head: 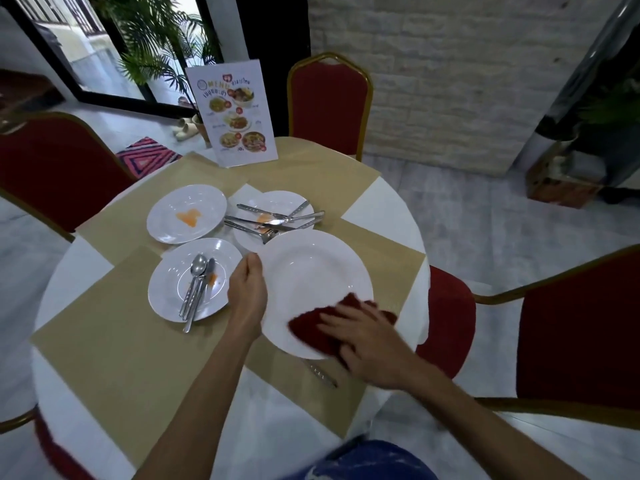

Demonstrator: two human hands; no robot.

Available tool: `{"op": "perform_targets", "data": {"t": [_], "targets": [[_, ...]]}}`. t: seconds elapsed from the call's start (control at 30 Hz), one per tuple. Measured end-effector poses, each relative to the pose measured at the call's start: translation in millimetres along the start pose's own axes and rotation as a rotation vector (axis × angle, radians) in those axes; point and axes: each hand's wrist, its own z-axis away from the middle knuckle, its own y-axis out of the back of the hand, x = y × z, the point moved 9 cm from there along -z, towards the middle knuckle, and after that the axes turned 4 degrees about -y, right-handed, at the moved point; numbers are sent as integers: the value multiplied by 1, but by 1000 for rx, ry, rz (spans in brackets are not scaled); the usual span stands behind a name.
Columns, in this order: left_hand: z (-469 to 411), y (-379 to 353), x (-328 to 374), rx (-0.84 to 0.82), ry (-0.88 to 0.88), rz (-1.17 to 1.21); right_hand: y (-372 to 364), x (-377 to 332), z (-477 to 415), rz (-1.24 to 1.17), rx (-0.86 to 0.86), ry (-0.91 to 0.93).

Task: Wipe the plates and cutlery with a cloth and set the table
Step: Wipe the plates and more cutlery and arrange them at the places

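White round ceramic plate (311,282), lifted and tilted above the beige placemat (121,348), is gripped at its rim by the left hand (247,289), apparently to steady it, while the right hand (370,344) presses a dark red cloth (318,327) flat against its near edge.

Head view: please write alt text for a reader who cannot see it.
The left hand holds a white plate tilted while the right hand wipes it with a red cloth. Three stained plates and cutlery wait behind.
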Motion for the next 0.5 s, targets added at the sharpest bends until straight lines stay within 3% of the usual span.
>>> {"op": "perform_targets", "data": {"t": [0.13,0.2,0.3,0.37,0.5], "targets": [[10,-13,7,-19,36,68,31,37,-1,174,81,-205],[10,-20,15,-22,25,72,31,5,10,162,165,-139],[20,-35,19,-30,-20,33,6,-44,10,-66,64,-17],[35,-51,11,-58,-22,30,15,-40,-15,-50,119,-26],[43,-45,21,-22,-31,19,28,34,-45,143,70,-313]]}}
